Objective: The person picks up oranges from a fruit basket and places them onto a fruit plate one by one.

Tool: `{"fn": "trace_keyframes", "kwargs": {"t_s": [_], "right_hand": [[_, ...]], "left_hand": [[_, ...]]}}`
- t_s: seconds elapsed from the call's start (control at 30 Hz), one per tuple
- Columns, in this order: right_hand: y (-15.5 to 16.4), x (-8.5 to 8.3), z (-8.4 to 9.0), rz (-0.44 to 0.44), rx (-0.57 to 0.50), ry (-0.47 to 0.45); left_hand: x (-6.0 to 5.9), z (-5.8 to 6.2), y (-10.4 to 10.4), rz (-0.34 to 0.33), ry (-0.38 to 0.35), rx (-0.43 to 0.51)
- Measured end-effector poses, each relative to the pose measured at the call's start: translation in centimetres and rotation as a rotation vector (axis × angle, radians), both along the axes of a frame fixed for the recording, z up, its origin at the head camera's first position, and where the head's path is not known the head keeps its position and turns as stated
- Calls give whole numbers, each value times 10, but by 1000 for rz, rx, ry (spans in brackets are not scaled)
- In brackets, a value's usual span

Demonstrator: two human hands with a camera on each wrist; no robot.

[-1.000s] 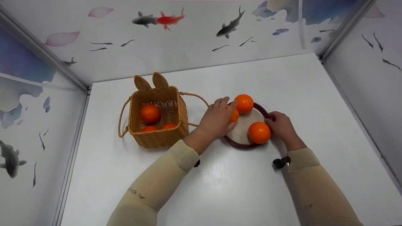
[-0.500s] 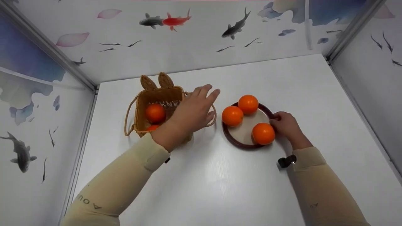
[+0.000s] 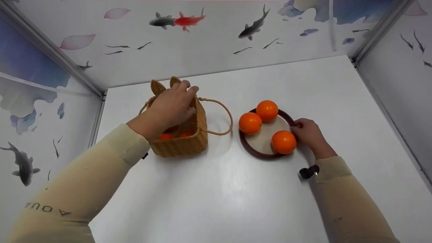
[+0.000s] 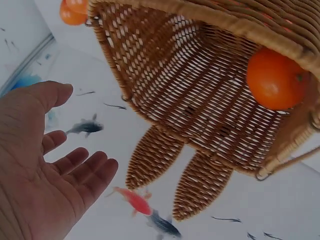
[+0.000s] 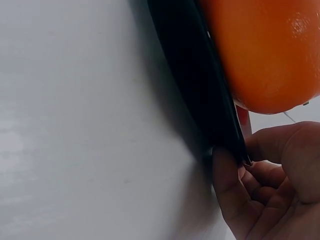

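Note:
My left hand (image 3: pixel 170 108) hovers over the wicker basket (image 3: pixel 179 146), fingers loosely spread and holding nothing. In the left wrist view, the palm of that hand (image 4: pixel 55 170) faces the basket's opening, apart from its rim. One orange (image 4: pixel 275 80) shows inside there; in the head view two more oranges peek out at the basket's bottom, partly hidden. To the right, a round plate (image 3: pixel 263 140) with a dark red rim bears three oranges (image 3: pixel 284 142). My right hand (image 3: pixel 308 135) pinches the plate's right rim between thumb and fingers, as the right wrist view also shows.
Two rabbit-ear shapes (image 3: pixel 158 87) rise from the basket's back edge. A looped handle (image 3: pixel 231 118) sticks out towards the plate. White panels painted with fish (image 3: pixel 253 27) enclose the white table (image 3: pixel 219 202) at the back and sides.
My left hand has left the orange at the plate's left side and moved left, without it, to above the basket. All three oranges stay on the plate; my right hand keeps its hold.

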State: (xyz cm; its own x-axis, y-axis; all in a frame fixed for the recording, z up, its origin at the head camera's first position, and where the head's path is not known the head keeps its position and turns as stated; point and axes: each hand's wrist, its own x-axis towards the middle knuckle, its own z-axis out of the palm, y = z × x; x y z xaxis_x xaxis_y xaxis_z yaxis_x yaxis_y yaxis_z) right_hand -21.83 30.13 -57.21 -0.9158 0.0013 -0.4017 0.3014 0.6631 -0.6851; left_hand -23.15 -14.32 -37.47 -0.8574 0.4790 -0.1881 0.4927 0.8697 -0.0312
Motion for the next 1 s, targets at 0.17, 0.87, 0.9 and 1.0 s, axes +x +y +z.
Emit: {"fn": "trace_keyframes", "kwargs": {"t_s": [0.17,0.87,0.9,1.0], "right_hand": [[0,-3,4,11,3,15],[-11,-15,17,19,-42,7],[-11,-15,17,20,-41,4],[-14,-15,15,20,-43,-11]], "left_hand": [[-10,-7,-23,115,-168,-3],[-20,-45,-35,277,-729,-38],[-18,-43,-35,319,-736,-30],[-6,-31,-31,450,-749,11]]}}
